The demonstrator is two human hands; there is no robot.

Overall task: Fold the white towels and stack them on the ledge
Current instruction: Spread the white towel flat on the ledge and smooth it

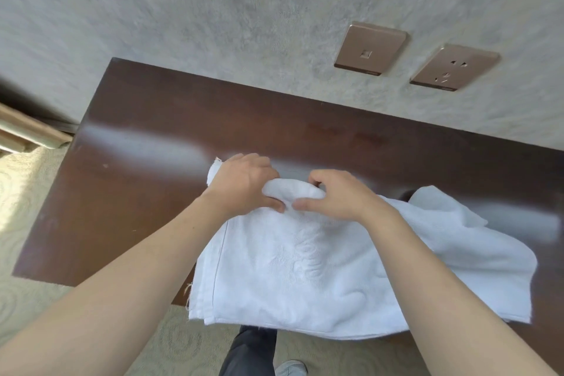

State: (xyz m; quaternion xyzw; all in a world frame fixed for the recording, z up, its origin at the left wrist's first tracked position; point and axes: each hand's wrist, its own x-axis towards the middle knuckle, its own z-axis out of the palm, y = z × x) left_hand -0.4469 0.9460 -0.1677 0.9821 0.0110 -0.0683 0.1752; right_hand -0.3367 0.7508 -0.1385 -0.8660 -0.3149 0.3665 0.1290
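A white towel (293, 272) with an embossed pattern lies on the dark brown wooden ledge (146, 137), its near edge hanging over the front. Its far end is rolled or folded into a thick hump. My left hand (244, 183) grips the left part of that hump, thumb underneath. My right hand (338, 195) pinches the same hump from the right, thumb pointing left. A second stretch of white cloth (457, 223) lies rumpled to the right; whether it is a separate towel I cannot tell.
The ledge runs along a grey textured wall (213, 9) with two bronze socket plates (370, 49) (454, 69) at the upper right. Pale patterned carpet (27, 192) lies at the left and below. A dark trouser leg and grey shoe (290, 368) show under the ledge's front edge.
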